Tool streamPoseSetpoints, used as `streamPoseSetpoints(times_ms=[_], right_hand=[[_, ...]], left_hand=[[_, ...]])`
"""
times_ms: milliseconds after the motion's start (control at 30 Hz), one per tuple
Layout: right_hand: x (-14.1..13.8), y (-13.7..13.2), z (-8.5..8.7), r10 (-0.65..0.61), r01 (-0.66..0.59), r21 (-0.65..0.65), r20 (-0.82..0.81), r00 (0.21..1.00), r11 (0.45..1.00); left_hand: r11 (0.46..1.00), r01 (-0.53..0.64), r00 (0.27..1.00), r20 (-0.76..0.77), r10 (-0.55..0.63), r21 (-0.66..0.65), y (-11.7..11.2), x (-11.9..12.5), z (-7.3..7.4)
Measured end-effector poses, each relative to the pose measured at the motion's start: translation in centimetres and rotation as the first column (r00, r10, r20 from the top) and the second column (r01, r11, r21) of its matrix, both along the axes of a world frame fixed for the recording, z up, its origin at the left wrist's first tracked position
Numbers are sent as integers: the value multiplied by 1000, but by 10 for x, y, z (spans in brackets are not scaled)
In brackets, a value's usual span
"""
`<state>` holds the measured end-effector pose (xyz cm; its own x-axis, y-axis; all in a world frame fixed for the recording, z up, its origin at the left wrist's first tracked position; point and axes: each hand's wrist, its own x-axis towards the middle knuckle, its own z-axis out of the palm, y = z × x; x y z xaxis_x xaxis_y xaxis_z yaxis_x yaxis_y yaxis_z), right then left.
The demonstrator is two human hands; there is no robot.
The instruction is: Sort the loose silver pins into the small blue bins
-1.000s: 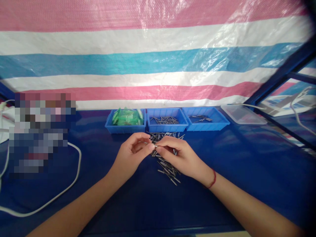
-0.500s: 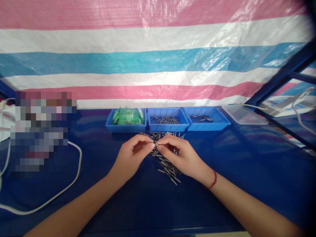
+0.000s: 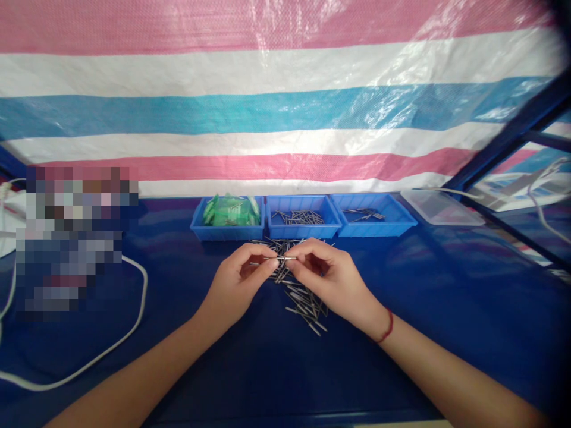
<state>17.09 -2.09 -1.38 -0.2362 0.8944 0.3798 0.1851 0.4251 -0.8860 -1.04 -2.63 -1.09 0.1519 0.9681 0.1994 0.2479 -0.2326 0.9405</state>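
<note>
My left hand (image 3: 238,276) pinches a thin metal blind rivet (image 3: 285,258) between thumb and forefinger. The rivet lies roughly level, its right end showing at the fingertips of my right hand (image 3: 328,270). That hand's thumb and forefinger are curled loosely around this end, in a slacker pinch than the left. A second thin pin shows beside the left fingers; whether it is held or lies behind, I cannot tell. Under and behind both hands spreads a loose pile of blind rivets (image 3: 306,300), partly hidden by the fingers.
Behind the pile stand three blue bins in a row: the left bin (image 3: 227,233) with green plastic packets (image 3: 232,209), the middle bin (image 3: 306,230) and right bin (image 3: 381,227) with rivets. A clear lid (image 3: 441,208) lies at right. A white cable (image 3: 138,321) loops across the left.
My right fingertips have drawn slightly right and loosened, so more of the rivet shows between the hands. My left hand has stayed almost still.
</note>
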Motion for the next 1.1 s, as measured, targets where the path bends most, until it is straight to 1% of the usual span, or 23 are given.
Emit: streamPoseSetpoints(times_ms=[100, 167, 233, 300, 333, 367, 400, 433, 500, 533, 567, 600, 633, 700, 767, 867, 967, 1100], right_hand=[[0, -1, 1, -17, 17, 13, -17, 1000, 1000], [0, -2, 3, -34, 32, 55, 34, 999, 998], [3, -1, 7, -62, 47, 122, 122, 991, 991], [10, 4, 12, -139, 99, 202, 197, 970, 974], [17, 8, 13, -207, 153, 241, 218, 954, 958], [26, 14, 15, -294, 227, 278, 229, 928, 933], [36, 21, 16, -399, 319, 317, 234, 886, 893], [47, 29, 16, -517, 429, 343, 226, 825, 836], [71, 45, 13, -690, 584, 385, 248, 680, 714], [81, 53, 11, -743, 624, 409, 284, 607, 666], [90, 59, 9, -774, 640, 436, 328, 541, 632], [97, 64, 7, -787, 635, 465, 367, 496, 617], [101, 67, 5, -792, 626, 486, 392, 468, 610], [102, 69, 3, -791, 599, 517, 412, 452, 612], [95, 65, 3, -778, 570, 529, 408, 479, 628], [78, 54, 7, -729, 504, 536, 401, 555, 678], [62, 43, 9, -653, 404, 542, 417, 632, 737], [47, 33, 7, -552, 294, 522, 454, 699, 801]], left_hand=[[1000, 10, 999, -43, -9, 18, 0, 0, 0], [999, 30, 994, -108, -25, 42, 0, 0, 1], [996, 45, 977, -211, -28, 77, 0, -1, 1], [992, 51, 942, -335, -9, 119, 1, -4, 1], [989, 54, 918, -396, 5, 139, 2, -6, 2], [986, 63, 891, -453, 16, 157, 4, -9, 3], [981, 77, 862, -506, 24, 177, 5, -12, 4], [977, 102, 831, -556, 22, 190, 7, -15, 5], [962, 175, 763, -646, 1, 209, 11, -20, 7], [953, 217, 729, -684, -14, 212, 12, -23, 7], [943, 255, 696, -718, -27, 212, 13, -24, 8], [936, 286, 664, -747, -39, 205, 14, -26, 7], [931, 310, 635, -771, -50, 195, 15, -26, 7], [925, 339, 589, -806, -63, 175, 15, -27, 6], [919, 361, 559, -826, -75, 161, 15, -28, 4], [907, 390, 540, -837, -87, 157, 14, -28, 3], [899, 410, 525, -846, -94, 154, 15, -27, 4], [901, 398, 500, -864, -54, 174, 14, -24, 5]])
